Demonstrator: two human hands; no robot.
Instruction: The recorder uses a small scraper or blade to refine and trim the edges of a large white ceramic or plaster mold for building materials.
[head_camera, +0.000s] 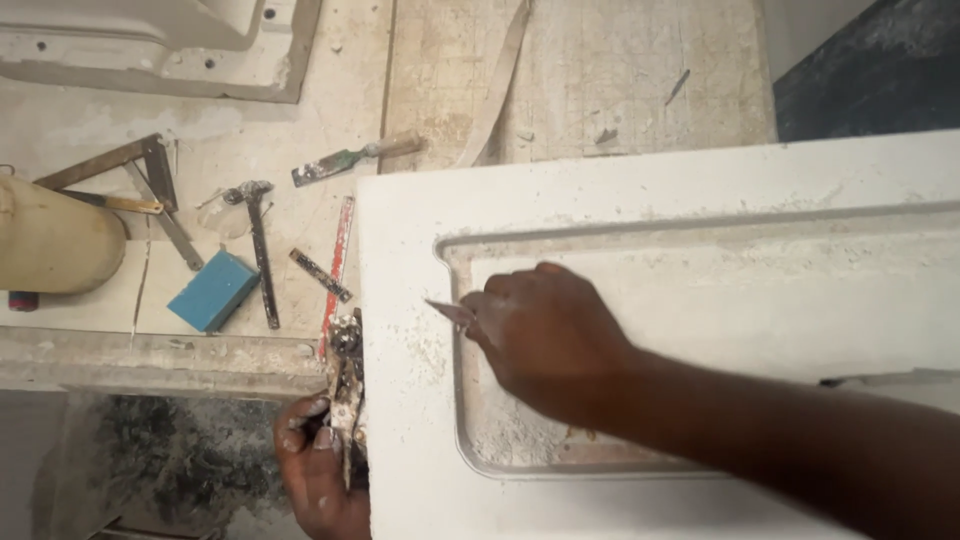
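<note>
Right hand (545, 340) is closed around a small blade (448, 311), tip pointing left, resting in the recessed groove of the white panel (640, 190); hand lies flat on the panel's sunken field, probably to steady the blade along the groove edge; white dust and crumbs are piled in the groove just below the hand, thickest at the lower left corner.

Left hand (318, 468) sits below and left of the right hand, at the panel's left edge; fingers are curled onto a paint-caked metal tool or clamp (346, 385) that touches that edge; looks like it braces the panel against sliding, though I cannot tell whether the tool is actually clamped to it.

Panel overhangs the surface (90, 350), so the left edge is reachable from below.

Spare tools lie up and left of the left hand, apart from the panel: blue block (212, 290), hammer (258, 250), red-edged strip (338, 270) just beside the panel edge, short dark file (320, 275), scraper (355, 158), folding square (140, 185); farther left a cream container (55, 240) at the frame edge.

Above the right hand, past the panel's top edge, a bare dusty board (600, 80); top left, 1 more white moulded piece (150, 45).
</note>
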